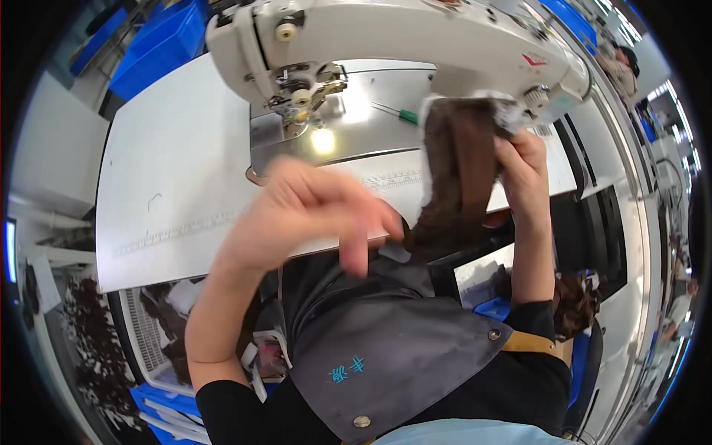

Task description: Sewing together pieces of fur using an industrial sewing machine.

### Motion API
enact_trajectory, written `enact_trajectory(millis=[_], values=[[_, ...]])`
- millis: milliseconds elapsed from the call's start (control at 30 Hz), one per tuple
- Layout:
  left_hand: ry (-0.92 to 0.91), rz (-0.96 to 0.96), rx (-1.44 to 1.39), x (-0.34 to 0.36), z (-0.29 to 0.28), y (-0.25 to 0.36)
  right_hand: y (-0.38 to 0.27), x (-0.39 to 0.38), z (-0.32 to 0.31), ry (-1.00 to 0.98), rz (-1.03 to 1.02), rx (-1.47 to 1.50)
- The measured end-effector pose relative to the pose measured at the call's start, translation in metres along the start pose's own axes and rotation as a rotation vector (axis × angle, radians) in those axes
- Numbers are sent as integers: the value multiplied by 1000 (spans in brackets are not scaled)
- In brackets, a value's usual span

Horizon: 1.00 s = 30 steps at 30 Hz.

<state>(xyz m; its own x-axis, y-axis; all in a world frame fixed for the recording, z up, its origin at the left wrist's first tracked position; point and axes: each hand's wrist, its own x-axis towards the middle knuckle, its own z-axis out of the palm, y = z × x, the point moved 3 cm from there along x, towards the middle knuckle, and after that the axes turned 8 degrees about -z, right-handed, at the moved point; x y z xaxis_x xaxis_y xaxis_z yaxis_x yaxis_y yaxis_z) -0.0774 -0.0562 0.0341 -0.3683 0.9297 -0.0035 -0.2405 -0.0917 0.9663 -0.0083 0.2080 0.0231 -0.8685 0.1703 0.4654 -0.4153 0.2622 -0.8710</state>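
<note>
My right hand grips a dark brown fabric piece with a whitish edge at its top, holding it up at the right front of the sewing machine. The piece hangs down past the table's front edge. My left hand, blurred by motion, is at the front edge of the white table, fingers apart and near the fabric's lower end; whether it touches it I cannot tell. The needle area with a lit metal plate is behind my hands, and a green-handled tool lies on the plate.
Blue bins stand at the upper left. Below the table are a white basket with dark material, a brown heap at the right, and dark scraps at the far left. A co-worker is at the upper right.
</note>
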Motion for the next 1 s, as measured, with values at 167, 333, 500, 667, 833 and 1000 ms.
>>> enact_trajectory(millis=[167, 333, 500, 667, 833, 1000], values=[[201, -110, 101, 36, -6, 17, -21, 7, 29, -260, 8, 40], [216, -317, 9, 31, -14, -15, 12, -3, 75, -324, 174, 221], [414, -409, -195, 3, -28, -49, 21, -10, 89, -80, -153, -199], [502, -453, -267, -18, -27, -60, -9, -61, 133, -101, -585, -589], [488, -398, -455, -31, -24, -70, 12, -79, 167, -89, -615, -824], [501, -415, -498, -38, -26, -67, 16, -88, 166, -209, -660, -742]])
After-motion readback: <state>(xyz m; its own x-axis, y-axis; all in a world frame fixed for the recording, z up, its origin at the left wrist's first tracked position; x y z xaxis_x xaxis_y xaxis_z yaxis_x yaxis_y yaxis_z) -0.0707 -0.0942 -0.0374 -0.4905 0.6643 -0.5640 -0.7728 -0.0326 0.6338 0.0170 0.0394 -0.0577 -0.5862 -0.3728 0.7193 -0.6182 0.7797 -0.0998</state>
